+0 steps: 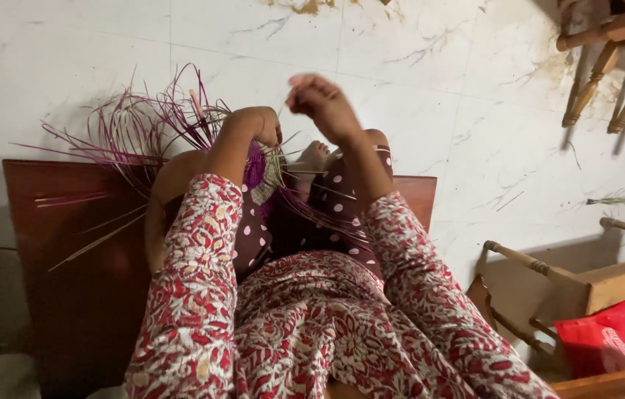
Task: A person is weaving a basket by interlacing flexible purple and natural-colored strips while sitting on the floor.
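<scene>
While gripping the woven piece [262, 171] against the knees, closing the left hand [255, 127] into a fist over its top edge, at about eleven o'clock from the lap. Raising the right hand [321, 102] at about one o'clock, pinching fingers together on what looks like a thin strand, too fine and blurred to be sure of. Resting the weave itself at the centre, between both knees, just above a bare foot [314, 155].

Risking, in all likelihood, a snapped or kinked strand by pulling too sharply upward with the right hand, the fibre being thin and stiff. Letting the weave slip or twist, possibly, by loosening the left fist while tugging. Fanning the loose purple strands [142, 129] out toward ten o'clock, over the wooden board [69, 251] and the pale tiled floor [438, 81]; catching one under a sleeve or knee and bending it seems a fair danger. Crowding the work close to the foot, so poking skin with a stray end looks possible too. Leaving the red bag [608, 336] and wooden furniture [548, 284] at four o'clock well apart, not threatening anything.
</scene>
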